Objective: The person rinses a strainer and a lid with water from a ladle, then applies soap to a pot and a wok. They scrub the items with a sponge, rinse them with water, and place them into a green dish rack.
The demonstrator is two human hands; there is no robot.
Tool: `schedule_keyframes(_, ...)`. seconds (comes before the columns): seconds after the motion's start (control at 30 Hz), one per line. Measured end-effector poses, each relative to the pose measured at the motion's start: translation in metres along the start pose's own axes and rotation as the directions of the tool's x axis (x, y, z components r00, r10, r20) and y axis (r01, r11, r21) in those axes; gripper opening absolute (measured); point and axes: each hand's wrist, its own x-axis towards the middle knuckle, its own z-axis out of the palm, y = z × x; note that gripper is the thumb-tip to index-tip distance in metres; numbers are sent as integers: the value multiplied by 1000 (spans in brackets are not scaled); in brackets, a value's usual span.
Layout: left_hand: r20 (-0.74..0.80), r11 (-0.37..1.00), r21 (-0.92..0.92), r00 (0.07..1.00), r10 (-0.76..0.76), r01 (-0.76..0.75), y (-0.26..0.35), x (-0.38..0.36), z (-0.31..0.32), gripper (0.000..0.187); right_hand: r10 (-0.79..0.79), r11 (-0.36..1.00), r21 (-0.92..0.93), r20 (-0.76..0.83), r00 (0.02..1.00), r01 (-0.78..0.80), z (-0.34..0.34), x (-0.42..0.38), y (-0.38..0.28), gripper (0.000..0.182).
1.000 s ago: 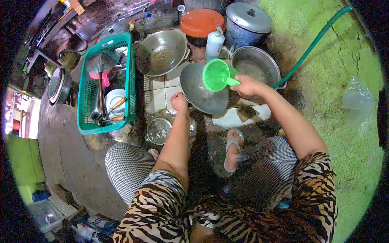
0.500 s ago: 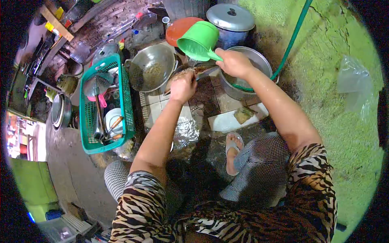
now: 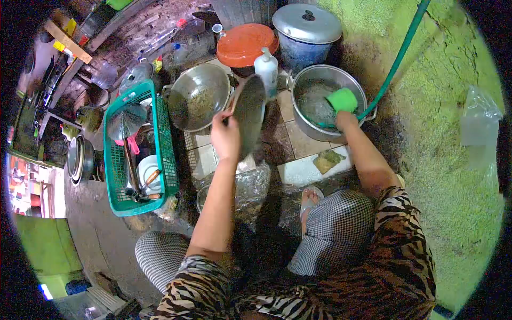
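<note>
My left hand (image 3: pixel 226 137) is closed on the edge of a round, shallow, dark metal pan (image 3: pixel 249 114), which stands tilted nearly on its side above the tiles. Inside a large metal pot (image 3: pixel 303 121) of water, my right hand (image 3: pixel 346 121) grips a green water dipper (image 3: pixel 342 100); its fingers are partly hidden. The end of a green hose (image 3: pixel 397 64) hangs into the same pot. Left of the pan, a metal wok (image 3: pixel 198 96) with brownish residue rests on the floor. A white bottle (image 3: pixel 266 72) stands behind the pan.
A teal basket (image 3: pixel 172 160) of utensils and dishes stands at left. Behind are an orange-red lid (image 3: pixel 246 45) and a lidded blue pot (image 3: pixel 304 50). A sponge-like pad (image 3: pixel 328 161) lies on a white ledge (image 3: pixel 298 173). A green wall (image 3: pixel 442 176) rises at right.
My right hand has brought the dipper down and right from above the pan into the pot. My left hand has tipped the pan up on edge. The white bottle now shows.
</note>
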Motion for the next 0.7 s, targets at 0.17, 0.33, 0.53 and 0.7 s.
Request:
schedule_keyframes(0.17,-177,931,-234,929,-324,281,-76,-2,6,15,-112,951,289,5,994,105,-33,6,-16,24)
schedule_keyframes(0.33,45,590,-594,754,-655,548,-73,-12,1,17,-306,769,639,378,874,-7,-157,-83,-33,15)
schedule_keyframes(0.53,9,523,-689,727,-687,502,-84,-36,27,23,-492,841,417,329,806,343,-211,-158,-106,19)
schedule_keyframes(0.7,-10,672,-406,732,-681,620,-89,-40,26,24,-511,815,472,308,802,337,-205,-187,-150,20)
